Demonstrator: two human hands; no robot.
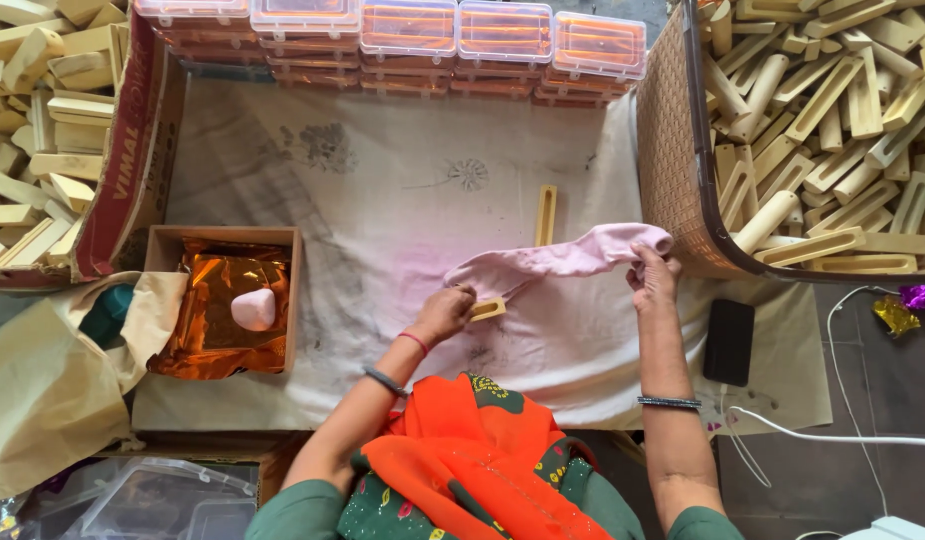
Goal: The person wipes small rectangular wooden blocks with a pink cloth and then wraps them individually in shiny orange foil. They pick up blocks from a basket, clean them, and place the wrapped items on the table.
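Stretching near the sheet's (382, 200) front edge, a cloth (562, 258) is pinched by the right hand (654, 280); the left hand (444, 312) is clamped on a block (487, 309).

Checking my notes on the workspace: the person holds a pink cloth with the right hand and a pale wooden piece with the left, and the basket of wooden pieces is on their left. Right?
Not quite. The head view shows the woven basket of wooden pieces on the person's right; a cardboard box of them sits on the left. The right hand does hold the pink cloth, the left hand the wooden piece.

Bright, even light from overhead; shadows stay soft. Glare glints off the orange foil (219, 300) at left. Edges bow slightly.
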